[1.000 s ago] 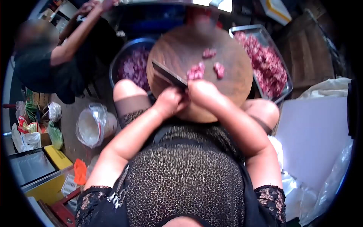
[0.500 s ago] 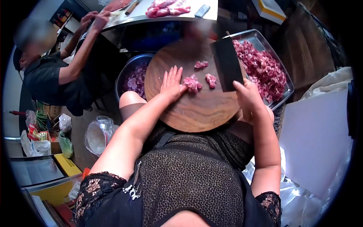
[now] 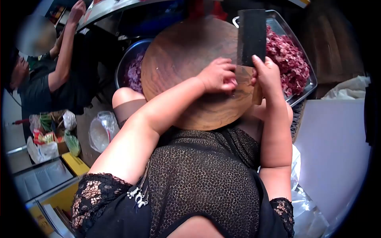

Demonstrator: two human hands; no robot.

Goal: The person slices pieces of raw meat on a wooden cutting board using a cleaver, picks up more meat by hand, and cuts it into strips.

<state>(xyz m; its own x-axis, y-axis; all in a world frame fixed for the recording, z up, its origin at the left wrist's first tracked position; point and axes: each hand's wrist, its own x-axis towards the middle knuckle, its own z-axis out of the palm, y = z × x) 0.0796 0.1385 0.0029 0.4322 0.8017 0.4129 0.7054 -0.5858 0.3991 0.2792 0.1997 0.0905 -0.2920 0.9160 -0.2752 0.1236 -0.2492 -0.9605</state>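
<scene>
My right hand [image 3: 266, 77] grips the wooden handle of a cleaver [image 3: 252, 37], its broad dark blade pointing away from me over the right side of the round wooden chopping board [image 3: 186, 47]. Beside the blade's lower left edge, my left hand [image 3: 220, 76] is over the board with its fingers curled in. Something reddish shows under those fingers, too blurred to make out. Right of the cleaver, a metal tray [image 3: 311, 85] holds a heap of chopped meat [image 3: 287, 59].
A blue basin [image 3: 119, 67] of dark reddish meat stands left of the board. Another person [image 3: 59, 75] works at the counter [image 3: 107, 12] on the far left. A plastic-lined bucket [image 3: 101, 133] is on the floor; a white panel [image 3: 333, 146] stands at right.
My left hand has moved right across the board and curled its fingers. The meat pieces on the board are no longer visible. The cleaver has turned more upright, and the view has shifted.
</scene>
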